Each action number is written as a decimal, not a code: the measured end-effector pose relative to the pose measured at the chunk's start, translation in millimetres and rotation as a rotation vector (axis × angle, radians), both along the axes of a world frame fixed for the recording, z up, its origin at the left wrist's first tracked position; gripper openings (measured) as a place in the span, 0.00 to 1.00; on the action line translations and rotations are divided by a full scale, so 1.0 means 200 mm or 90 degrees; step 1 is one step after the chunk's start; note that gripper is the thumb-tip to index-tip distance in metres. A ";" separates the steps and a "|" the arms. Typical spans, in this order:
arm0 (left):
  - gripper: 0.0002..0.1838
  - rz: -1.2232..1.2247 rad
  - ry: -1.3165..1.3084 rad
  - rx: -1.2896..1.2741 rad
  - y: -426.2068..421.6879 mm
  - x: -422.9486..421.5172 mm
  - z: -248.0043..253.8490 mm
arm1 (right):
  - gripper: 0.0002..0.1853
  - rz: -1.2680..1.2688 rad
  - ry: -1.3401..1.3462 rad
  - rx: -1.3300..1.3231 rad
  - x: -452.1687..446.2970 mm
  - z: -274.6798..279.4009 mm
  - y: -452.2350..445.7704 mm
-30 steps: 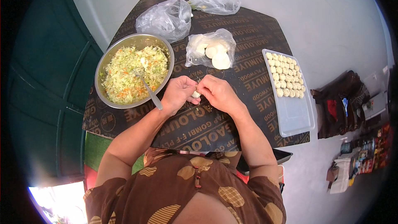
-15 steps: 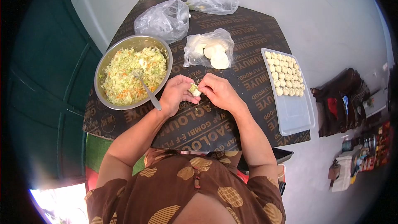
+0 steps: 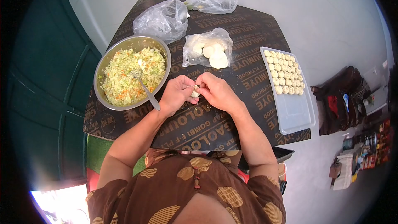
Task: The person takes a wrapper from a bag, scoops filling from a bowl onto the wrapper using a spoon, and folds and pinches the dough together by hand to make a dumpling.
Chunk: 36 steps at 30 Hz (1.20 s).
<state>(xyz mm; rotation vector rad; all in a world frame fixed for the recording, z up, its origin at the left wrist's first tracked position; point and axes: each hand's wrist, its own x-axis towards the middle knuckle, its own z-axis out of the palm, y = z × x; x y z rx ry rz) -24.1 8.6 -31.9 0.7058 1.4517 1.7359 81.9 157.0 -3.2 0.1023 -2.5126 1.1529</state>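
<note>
Between my hands, above the dark table, is a small pale dumpling (image 3: 195,93), its wrapper gathered around the filling. My left hand (image 3: 177,93) cups it from the left with closed fingers. The fingertips of my right hand (image 3: 216,91) pinch the wrapper's edge at the top. To the left stands a steel bowl (image 3: 165,73) of chopped vegetable filling (image 3: 124,76), with a spoon (image 3: 149,94) leaning in it. Beyond my hands, round dough wrappers (image 3: 217,58) lie in an open plastic bag (image 3: 191,49).
A plastic tray (image 3: 295,114) on the right holds rows of finished dumplings (image 3: 286,72). Two clear plastic bags, a larger one (image 3: 161,20) and a smaller one (image 3: 213,4), lie at the table's (image 3: 257,112) far edge. A dark sofa (image 3: 344,99) stands farther right.
The wrapper was more open with filling showing; now it is drawn together. My right hand has moved slightly left, closer to my left fingers.
</note>
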 end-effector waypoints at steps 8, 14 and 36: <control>0.19 0.004 0.019 -0.042 -0.01 0.01 0.07 | 0.05 0.044 0.051 0.035 -0.01 -0.03 0.04; 0.16 0.025 -0.123 0.006 -0.02 0.02 0.10 | 0.02 -0.011 0.076 -0.036 -0.01 -0.04 0.03; 0.07 0.011 -0.067 0.016 0.00 0.01 0.02 | 0.05 0.033 0.094 0.045 -0.02 -0.03 0.01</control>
